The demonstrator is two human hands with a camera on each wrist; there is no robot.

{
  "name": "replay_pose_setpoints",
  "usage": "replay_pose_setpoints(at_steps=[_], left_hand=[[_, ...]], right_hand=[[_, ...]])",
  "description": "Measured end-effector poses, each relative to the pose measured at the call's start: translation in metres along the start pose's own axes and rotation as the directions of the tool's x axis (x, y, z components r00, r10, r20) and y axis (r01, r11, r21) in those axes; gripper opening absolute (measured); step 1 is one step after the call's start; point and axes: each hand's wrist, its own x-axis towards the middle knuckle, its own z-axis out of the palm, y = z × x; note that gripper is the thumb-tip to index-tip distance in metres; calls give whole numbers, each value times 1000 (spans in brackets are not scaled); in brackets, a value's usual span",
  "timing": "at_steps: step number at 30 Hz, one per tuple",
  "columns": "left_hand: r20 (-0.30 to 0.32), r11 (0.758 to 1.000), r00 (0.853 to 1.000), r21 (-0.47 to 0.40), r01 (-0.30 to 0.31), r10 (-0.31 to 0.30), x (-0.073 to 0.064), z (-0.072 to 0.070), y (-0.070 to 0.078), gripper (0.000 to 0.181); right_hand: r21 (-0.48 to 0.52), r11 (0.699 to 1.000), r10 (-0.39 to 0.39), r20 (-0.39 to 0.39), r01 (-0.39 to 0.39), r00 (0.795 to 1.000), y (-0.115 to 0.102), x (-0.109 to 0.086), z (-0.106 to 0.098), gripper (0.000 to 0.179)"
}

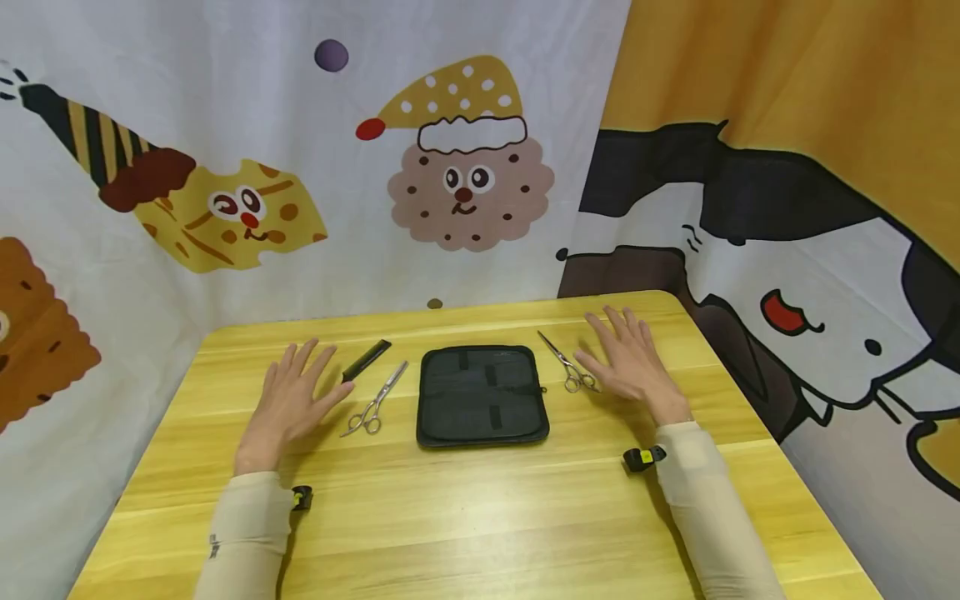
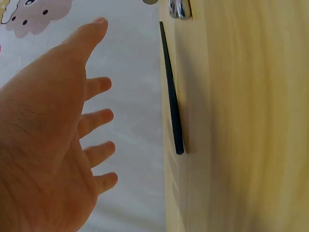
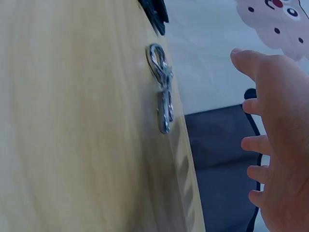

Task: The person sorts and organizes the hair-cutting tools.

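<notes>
My left hand (image 1: 292, 400), fingers spread and holding nothing, hovers over the table left of a black comb (image 1: 366, 360). Beside the comb lies a pair of silver scissors (image 1: 376, 402), blades pointing away. In the left wrist view the comb (image 2: 172, 92) lies flat on the wood, apart from the hand (image 2: 58, 130). My right hand (image 1: 627, 360) is spread and empty too, next to a second pair of scissors (image 1: 564, 360). The right wrist view shows their finger loops (image 3: 162, 87) clear of the hand (image 3: 285, 140). Between both hands lies a black zip case (image 1: 483, 396), opened flat, with small elastic loops inside.
The light wooden table (image 1: 465, 517) ends at a back edge against a cartoon-printed curtain (image 1: 247, 83). Another curtain panel (image 1: 810, 75) hangs along the right side. Both sleeves carry small black wrist cameras (image 1: 643, 458).
</notes>
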Motion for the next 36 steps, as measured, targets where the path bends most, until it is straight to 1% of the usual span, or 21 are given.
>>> replay_pose_setpoints(at_steps=[5,9,14,19,27,32,36], left_hand=[[-42,1000,999,21,0,1,-1,2,7,87],[-63,999,998,42,-10,12,-3,4,13,85],[-66,997,997,71,-31,36,-6,7,20,83],[-61,994,996,88,-66,71,-8,9,30,81],[-46,995,995,40,-89,91,-18,14,46,80],[-56,992,992,50,-112,114,-21,20,52,81],[-63,988,988,63,-140,144,-23,25,57,80]], right_hand=[[-6,999,-33,9,34,999,-10,-4,4,82],[-15,998,-68,16,68,998,-20,-7,6,82],[-10,993,-117,20,117,993,-29,-12,9,82],[5,989,-145,39,145,989,-38,-19,12,83],[74,974,-221,76,215,972,-55,-23,16,84],[96,964,-256,102,247,961,-64,-25,19,84],[120,959,-271,117,257,955,-69,-28,21,85]])
